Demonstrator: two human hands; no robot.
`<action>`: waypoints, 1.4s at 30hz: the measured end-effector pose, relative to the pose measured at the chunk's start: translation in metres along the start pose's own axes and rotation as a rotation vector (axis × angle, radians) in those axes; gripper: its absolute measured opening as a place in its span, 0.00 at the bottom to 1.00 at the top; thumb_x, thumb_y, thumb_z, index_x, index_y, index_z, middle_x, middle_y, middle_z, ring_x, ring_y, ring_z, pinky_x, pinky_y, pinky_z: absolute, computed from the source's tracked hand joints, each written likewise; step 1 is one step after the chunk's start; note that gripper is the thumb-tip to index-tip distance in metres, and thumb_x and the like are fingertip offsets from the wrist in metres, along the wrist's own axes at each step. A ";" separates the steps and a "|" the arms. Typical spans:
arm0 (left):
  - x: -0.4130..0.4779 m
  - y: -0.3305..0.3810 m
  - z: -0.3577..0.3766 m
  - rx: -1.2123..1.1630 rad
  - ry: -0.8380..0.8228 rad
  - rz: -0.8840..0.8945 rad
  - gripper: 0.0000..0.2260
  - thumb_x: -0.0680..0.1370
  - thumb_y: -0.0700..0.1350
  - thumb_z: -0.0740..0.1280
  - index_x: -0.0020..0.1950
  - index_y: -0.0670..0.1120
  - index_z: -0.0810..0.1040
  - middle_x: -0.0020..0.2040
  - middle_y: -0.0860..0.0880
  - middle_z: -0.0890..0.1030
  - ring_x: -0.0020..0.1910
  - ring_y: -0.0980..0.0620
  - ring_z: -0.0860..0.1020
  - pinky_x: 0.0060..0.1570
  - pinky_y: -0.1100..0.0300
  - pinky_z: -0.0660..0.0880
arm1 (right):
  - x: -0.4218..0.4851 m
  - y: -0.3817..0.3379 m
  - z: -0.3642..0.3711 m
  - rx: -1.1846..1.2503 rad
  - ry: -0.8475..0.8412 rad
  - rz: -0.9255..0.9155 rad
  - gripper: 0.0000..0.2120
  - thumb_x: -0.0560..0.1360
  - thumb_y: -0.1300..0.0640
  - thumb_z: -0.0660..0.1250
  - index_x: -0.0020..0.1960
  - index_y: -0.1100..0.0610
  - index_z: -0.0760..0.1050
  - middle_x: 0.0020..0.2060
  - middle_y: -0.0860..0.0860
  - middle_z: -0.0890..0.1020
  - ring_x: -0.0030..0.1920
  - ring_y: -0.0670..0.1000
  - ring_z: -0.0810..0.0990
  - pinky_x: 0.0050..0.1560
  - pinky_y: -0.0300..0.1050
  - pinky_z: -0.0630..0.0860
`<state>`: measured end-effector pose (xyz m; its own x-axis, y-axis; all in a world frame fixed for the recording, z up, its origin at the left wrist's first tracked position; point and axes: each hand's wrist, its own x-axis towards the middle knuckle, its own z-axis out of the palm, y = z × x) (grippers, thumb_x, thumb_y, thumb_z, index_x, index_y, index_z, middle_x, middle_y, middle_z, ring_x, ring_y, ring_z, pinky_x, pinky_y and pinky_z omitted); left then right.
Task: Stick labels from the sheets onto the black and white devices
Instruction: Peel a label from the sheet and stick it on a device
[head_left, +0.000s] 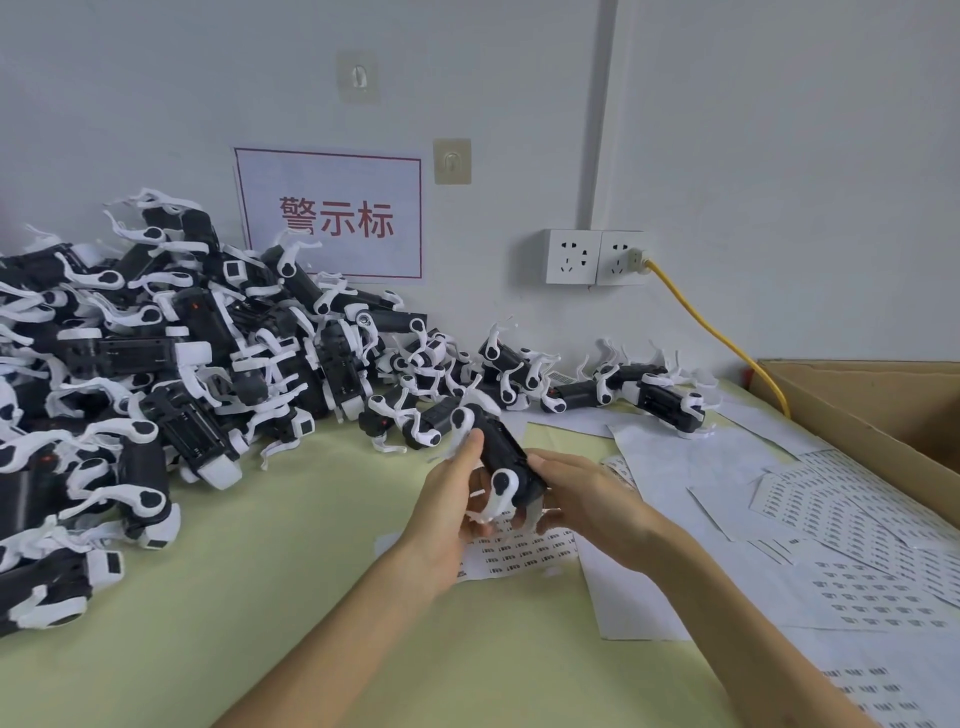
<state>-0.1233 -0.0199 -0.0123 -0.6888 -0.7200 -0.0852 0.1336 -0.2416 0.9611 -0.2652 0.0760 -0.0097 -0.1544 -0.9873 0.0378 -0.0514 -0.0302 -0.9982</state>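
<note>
We are gripping a boxy black plastic device (503, 448) with curved white limbs, left hand (448, 501) and right hand (589, 493) both curling round it above a paper label sheet (524, 555).

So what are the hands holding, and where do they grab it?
Both hold one device: the left hand grips its left side, the right hand its right side near the lower end.

The white red-bordered paper sign (332, 176) on the wall is showing red 警示标; print on the white label sheets (857, 525) is blurring, unreadable.
</note>
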 end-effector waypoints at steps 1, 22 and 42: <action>-0.001 0.001 0.000 -0.038 0.015 -0.024 0.16 0.82 0.59 0.64 0.51 0.47 0.83 0.34 0.51 0.82 0.27 0.55 0.76 0.26 0.61 0.68 | 0.000 0.001 0.001 -0.002 -0.002 -0.002 0.18 0.82 0.47 0.59 0.60 0.59 0.80 0.45 0.55 0.82 0.45 0.54 0.80 0.46 0.47 0.74; 0.009 0.017 -0.018 0.065 0.169 0.051 0.20 0.78 0.63 0.66 0.45 0.46 0.81 0.36 0.48 0.82 0.31 0.53 0.77 0.44 0.55 0.72 | 0.006 0.009 0.006 -0.469 0.391 -0.100 0.12 0.84 0.52 0.61 0.66 0.47 0.76 0.54 0.45 0.84 0.56 0.49 0.81 0.57 0.44 0.76; 0.010 0.019 -0.028 -0.325 0.086 0.106 0.26 0.78 0.53 0.67 0.20 0.46 0.75 0.32 0.42 0.76 0.44 0.44 0.81 0.45 0.55 0.71 | 0.007 0.010 0.002 -0.462 0.648 -0.296 0.18 0.79 0.62 0.66 0.56 0.38 0.75 0.45 0.43 0.81 0.40 0.47 0.82 0.36 0.41 0.78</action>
<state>-0.1076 -0.0494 -0.0023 -0.5979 -0.8012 -0.0248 0.4305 -0.3471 0.8332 -0.2644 0.0683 -0.0191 -0.5987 -0.6596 0.4545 -0.5552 -0.0673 -0.8290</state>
